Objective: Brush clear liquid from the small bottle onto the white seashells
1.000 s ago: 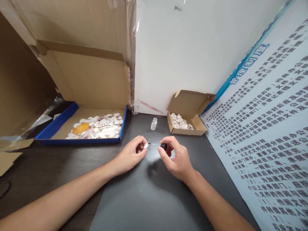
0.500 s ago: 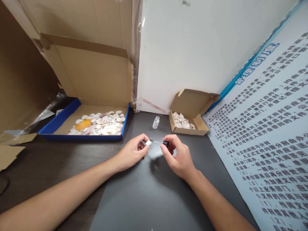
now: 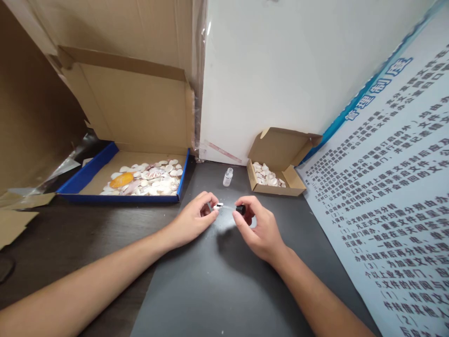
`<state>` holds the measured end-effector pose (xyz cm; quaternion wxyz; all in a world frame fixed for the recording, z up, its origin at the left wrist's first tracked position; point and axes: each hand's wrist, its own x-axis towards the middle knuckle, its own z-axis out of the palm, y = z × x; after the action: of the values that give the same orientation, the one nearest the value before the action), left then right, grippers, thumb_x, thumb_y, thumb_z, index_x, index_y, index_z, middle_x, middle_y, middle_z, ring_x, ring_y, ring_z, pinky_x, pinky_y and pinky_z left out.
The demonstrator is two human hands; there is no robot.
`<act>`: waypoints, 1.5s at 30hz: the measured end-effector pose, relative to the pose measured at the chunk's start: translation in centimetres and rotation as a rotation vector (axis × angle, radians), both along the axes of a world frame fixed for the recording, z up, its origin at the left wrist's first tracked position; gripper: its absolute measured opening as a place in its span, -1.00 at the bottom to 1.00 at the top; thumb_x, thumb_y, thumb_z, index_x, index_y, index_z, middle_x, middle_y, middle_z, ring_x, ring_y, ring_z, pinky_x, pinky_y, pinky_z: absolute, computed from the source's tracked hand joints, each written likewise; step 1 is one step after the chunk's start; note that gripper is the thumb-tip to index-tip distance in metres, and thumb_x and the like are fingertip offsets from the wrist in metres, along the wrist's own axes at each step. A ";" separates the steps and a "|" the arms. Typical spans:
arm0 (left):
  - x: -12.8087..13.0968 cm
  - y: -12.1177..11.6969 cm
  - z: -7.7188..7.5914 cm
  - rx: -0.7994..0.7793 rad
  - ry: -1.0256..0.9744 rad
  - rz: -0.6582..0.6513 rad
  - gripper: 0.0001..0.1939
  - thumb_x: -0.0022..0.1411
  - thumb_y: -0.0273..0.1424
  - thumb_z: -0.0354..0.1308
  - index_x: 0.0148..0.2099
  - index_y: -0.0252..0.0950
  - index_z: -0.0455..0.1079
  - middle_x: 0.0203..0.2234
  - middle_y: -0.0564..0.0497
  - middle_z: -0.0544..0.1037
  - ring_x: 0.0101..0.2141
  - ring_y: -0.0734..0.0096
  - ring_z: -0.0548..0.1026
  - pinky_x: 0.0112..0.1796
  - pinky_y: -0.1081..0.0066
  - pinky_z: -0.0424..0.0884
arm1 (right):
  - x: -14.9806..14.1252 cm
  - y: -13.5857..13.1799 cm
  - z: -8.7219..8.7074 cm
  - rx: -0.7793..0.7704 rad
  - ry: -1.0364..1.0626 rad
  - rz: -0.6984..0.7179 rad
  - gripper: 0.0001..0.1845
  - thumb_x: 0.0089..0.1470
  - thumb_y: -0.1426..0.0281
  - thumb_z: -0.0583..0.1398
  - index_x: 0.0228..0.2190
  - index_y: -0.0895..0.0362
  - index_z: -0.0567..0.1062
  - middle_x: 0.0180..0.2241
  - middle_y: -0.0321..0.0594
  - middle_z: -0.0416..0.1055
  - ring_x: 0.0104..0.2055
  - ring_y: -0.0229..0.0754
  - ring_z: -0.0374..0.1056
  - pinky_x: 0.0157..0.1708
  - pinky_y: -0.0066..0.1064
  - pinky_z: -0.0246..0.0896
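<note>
My left hand [image 3: 196, 219] rests on the dark table and pinches a small white shell [image 3: 219, 206] at its fingertips. My right hand [image 3: 257, 229] is closed on a small black cap [image 3: 240, 210] whose thin clear applicator points left to the shell. A small clear glass bottle [image 3: 228, 177] stands uncapped just behind both hands.
A blue-rimmed cardboard tray [image 3: 87, 172] at the back left holds several pale shells and an orange one [image 3: 121, 179]. A small open cardboard box [image 3: 275, 175] with shells sits at the back right. A printed poster [image 3: 389, 206] leans along the right. Cardboard and a white board stand behind.
The view has shifted slightly, so everything sits a little higher and to the right in the picture. Both hands keep the same grip, with shell and applicator still together.
</note>
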<state>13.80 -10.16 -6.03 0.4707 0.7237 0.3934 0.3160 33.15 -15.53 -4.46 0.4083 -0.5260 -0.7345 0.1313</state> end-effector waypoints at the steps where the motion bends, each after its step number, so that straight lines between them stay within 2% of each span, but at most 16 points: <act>1: 0.0 0.0 0.0 0.013 -0.001 0.012 -0.84 0.21 -0.29 0.08 -0.29 -0.29 0.28 -0.42 0.11 0.25 -0.45 0.54 0.23 -0.39 0.49 0.21 | 0.0 0.0 0.0 0.000 -0.016 -0.019 -0.89 0.17 0.35 0.13 -0.23 0.09 0.37 -0.52 -0.37 0.32 -0.53 -0.31 0.26 -0.46 -0.49 0.18; 4: 0.1 0.0 -0.1 -0.032 -0.012 0.011 -0.82 0.21 -0.27 0.08 -0.30 -0.29 0.26 -0.48 0.13 0.20 -0.46 0.53 0.18 -0.41 0.50 0.17 | -0.1 0.0 -0.1 0.017 -0.019 -0.091 -0.89 0.18 0.34 0.13 -0.24 0.08 0.37 -0.55 -0.39 0.29 -0.55 -0.31 0.24 -0.47 -0.49 0.17; 8: 0.2 -0.1 0.0 -0.094 -0.019 0.003 -0.78 0.21 -0.23 0.07 -0.30 -0.29 0.22 -0.54 0.17 0.13 -0.50 0.55 0.13 -0.45 0.51 0.12 | -0.2 -0.1 -0.2 0.022 0.009 -0.007 -0.87 0.17 0.33 0.15 -0.22 0.08 0.38 -0.53 -0.38 0.32 -0.53 -0.32 0.27 -0.46 -0.51 0.20; 13: 0.2 -0.2 0.3 -0.161 -0.059 -0.010 -0.73 0.19 -0.18 0.09 -0.30 -0.29 0.20 -0.52 0.16 0.21 -0.51 0.58 0.16 -0.48 0.54 0.11 | -0.1 0.0 -0.1 0.052 0.020 -0.079 -0.88 0.17 0.33 0.16 -0.24 0.09 0.38 -0.57 -0.40 0.29 -0.55 -0.31 0.26 -0.47 -0.49 0.20; 17: 0.2 -0.2 0.3 -0.236 -0.100 -0.037 -0.68 0.19 -0.13 0.11 -0.29 -0.29 0.20 -0.53 0.18 0.20 -0.56 0.63 0.12 -0.53 0.56 0.06 | -0.2 -0.1 0.0 0.058 0.015 0.009 -0.88 0.17 0.35 0.16 -0.22 0.09 0.39 -0.53 -0.38 0.34 -0.54 -0.31 0.27 -0.46 -0.49 0.22; 20: 0.1 0.0 0.1 -0.291 -0.124 -0.053 -0.67 0.21 -0.11 0.12 -0.26 -0.29 0.22 -0.57 0.20 0.19 -0.59 0.65 0.08 -0.55 0.57 0.03 | -0.2 -0.1 0.0 0.061 -0.004 -0.070 -0.90 0.17 0.36 0.16 -0.24 0.09 0.39 -0.52 -0.37 0.34 -0.53 -0.32 0.27 -0.46 -0.49 0.20; 22: 0.1 0.2 0.0 -0.315 -0.138 -0.058 -0.66 0.21 -0.10 0.13 -0.26 -0.29 0.22 -0.59 0.21 0.18 -0.60 0.66 0.06 -0.56 0.56 0.02 | -0.2 -0.1 0.0 0.067 0.015 -0.067 -0.89 0.18 0.36 0.16 -0.23 0.09 0.40 -0.52 -0.36 0.35 -0.52 -0.31 0.28 -0.45 -0.49 0.22; 25: -0.1 0.5 -0.2 -0.321 -0.154 -0.063 -0.64 0.19 -0.09 0.15 -0.27 -0.28 0.22 -0.60 0.21 0.17 -0.61 0.66 0.07 -0.57 0.56 0.02 | -0.3 -0.1 0.0 0.043 0.011 -0.013 -0.87 0.18 0.36 0.14 -0.21 0.09 0.41 -0.47 -0.33 0.39 -0.52 -0.31 0.29 -0.45 -0.49 0.24; 29: -0.2 0.7 -0.4 -0.328 -0.160 -0.076 -0.61 0.19 -0.05 0.14 -0.27 -0.29 0.22 -0.61 0.22 0.16 -0.62 0.67 0.07 -0.58 0.56 0.01 | -0.3 -0.1 -0.1 0.058 -0.005 -0.087 -0.85 0.20 0.36 0.14 -0.19 0.10 0.43 -0.44 -0.31 0.42 -0.52 -0.32 0.29 -0.45 -0.47 0.23; 33: -0.2 0.6 -0.3 -0.341 -0.172 -0.081 -0.61 0.18 -0.04 0.16 -0.27 -0.28 0.22 -0.61 0.22 0.16 -0.63 0.66 0.07 -0.58 0.55 0.00 | -0.3 -0.1 -0.2 0.094 0.015 -0.010 -0.85 0.21 0.35 0.14 -0.19 0.10 0.44 -0.43 -0.29 0.43 -0.50 -0.30 0.31 -0.43 -0.47 0.25; 38: 0.0 0.1 0.5 -0.343 -0.154 -0.085 -0.63 0.20 -0.07 0.15 -0.29 -0.30 0.25 -0.59 0.19 0.21 -0.58 0.64 0.10 -0.55 0.55 0.04 | -0.1 0.1 -0.3 0.060 -0.047 -0.188 -0.88 0.18 0.33 0.16 -0.24 0.09 0.42 -0.52 -0.35 0.37 -0.51 -0.28 0.31 -0.44 -0.46 0.20; 42: 0.0 0.1 0.8 -0.372 -0.169 -0.059 -0.63 0.18 -0.08 0.19 -0.25 -0.31 0.30 -0.61 0.21 0.18 -0.60 0.64 0.08 -0.54 0.54 0.01 | 0.0 0.2 -0.3 0.076 0.026 -0.148 -0.86 0.18 0.29 0.15 -0.26 0.09 0.40 -0.55 -0.36 0.35 -0.52 -0.28 0.30 -0.44 -0.47 0.22; 45: 0.0 0.0 0.7 -0.307 -0.171 -0.035 -0.65 0.15 -0.11 0.21 -0.27 -0.32 0.31 -0.60 0.20 0.19 -0.57 0.63 0.10 -0.52 0.54 0.02 | 0.1 0.4 -0.4 0.012 -0.008 -0.193 -0.86 0.17 0.28 0.16 -0.28 0.09 0.40 -0.58 -0.38 0.32 -0.55 -0.29 0.27 -0.47 -0.47 0.18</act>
<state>13.83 -10.11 -5.37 0.6130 0.6204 0.3830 0.3045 33.23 -15.15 -4.89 0.4191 -0.5923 -0.6828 0.0850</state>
